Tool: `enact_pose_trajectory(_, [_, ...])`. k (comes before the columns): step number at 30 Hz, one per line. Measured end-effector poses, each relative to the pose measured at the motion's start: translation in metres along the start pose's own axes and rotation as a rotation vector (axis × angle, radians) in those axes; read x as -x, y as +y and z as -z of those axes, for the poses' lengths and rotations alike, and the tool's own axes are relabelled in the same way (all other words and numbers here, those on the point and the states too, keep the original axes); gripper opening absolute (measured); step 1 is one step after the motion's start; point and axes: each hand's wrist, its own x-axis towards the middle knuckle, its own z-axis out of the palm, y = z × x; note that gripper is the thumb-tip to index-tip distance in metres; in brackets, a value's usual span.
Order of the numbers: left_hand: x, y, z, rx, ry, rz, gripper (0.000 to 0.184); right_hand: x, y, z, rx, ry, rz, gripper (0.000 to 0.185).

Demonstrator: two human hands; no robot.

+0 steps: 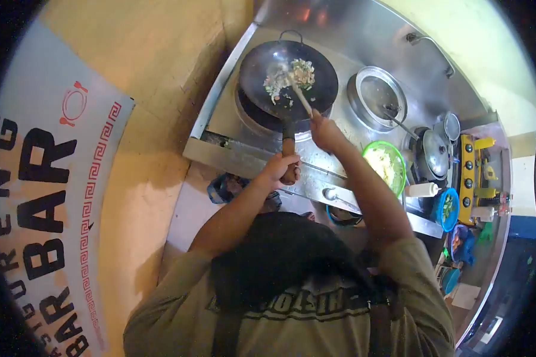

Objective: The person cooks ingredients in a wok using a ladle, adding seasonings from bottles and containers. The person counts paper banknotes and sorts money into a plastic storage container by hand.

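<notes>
My left hand [281,169] is wrapped round the wooden handle [288,153] of a dark wok [259,74]. The wok sits tilted over a burner ring at the left of the steel stove. In my right hand [326,133] is the wooden handle of a spatula [302,99], whose far end lies among chopped food [303,73] in the wok. Its tip is blurred. The food is pale and brown with green bits, spread in two clumps. Just right of my right forearm stands a green bowl [401,168] with pale shredded food.
Right of the wok is a round metal burner ring or pot [356,98] with a ladle [406,128]. Farther right are a lidded pan [436,156], a white squeeze bottle [421,190], a blue bowl [445,219] and a yellow rack [467,178]. A lettered banner [53,143] hangs left.
</notes>
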Motion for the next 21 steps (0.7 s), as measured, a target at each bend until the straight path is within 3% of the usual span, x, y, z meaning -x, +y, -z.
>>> enact_pose_trajectory(2, [-0.003,-0.001,0.011,0.052,0.051,0.009,0.011,0.060,-0.008,0.018,0.352,-0.167,0.036,0.052])
enact_pose_trajectory(4, [0.029,-0.005,-0.020,0.077,0.054,-0.022,0.012,0.114,-0.008,0.043,0.447,-0.178,0.049,0.053])
enact_pose_trajectory(7, [0.049,-0.011,-0.071,0.085,0.017,-0.053,0.012,0.125,-0.001,0.072,0.445,-0.155,-0.015,0.054])
enact_pose_trajectory(10, [0.041,-0.002,-0.078,0.091,0.049,-0.081,0.011,0.132,-0.007,0.110,0.504,-0.244,0.086,0.049])
enact_pose_trajectory(13, [0.017,-0.002,-0.047,0.139,-0.014,-0.085,0.012,0.129,0.013,0.091,0.484,-0.139,-0.033,0.045])
enact_pose_trajectory(15, [0.009,-0.005,-0.040,0.148,-0.013,-0.080,0.011,0.063,0.021,0.045,0.364,-0.001,-0.066,0.043])
enact_pose_trajectory(17, [0.003,-0.008,-0.027,0.161,0.004,-0.074,0.010,0.027,0.026,0.010,0.249,-0.015,0.023,0.042])
enact_pose_trajectory(21, [0.014,-0.006,-0.011,-0.040,0.068,-0.073,0.012,0.106,-0.028,0.027,0.421,-0.103,0.024,0.045])
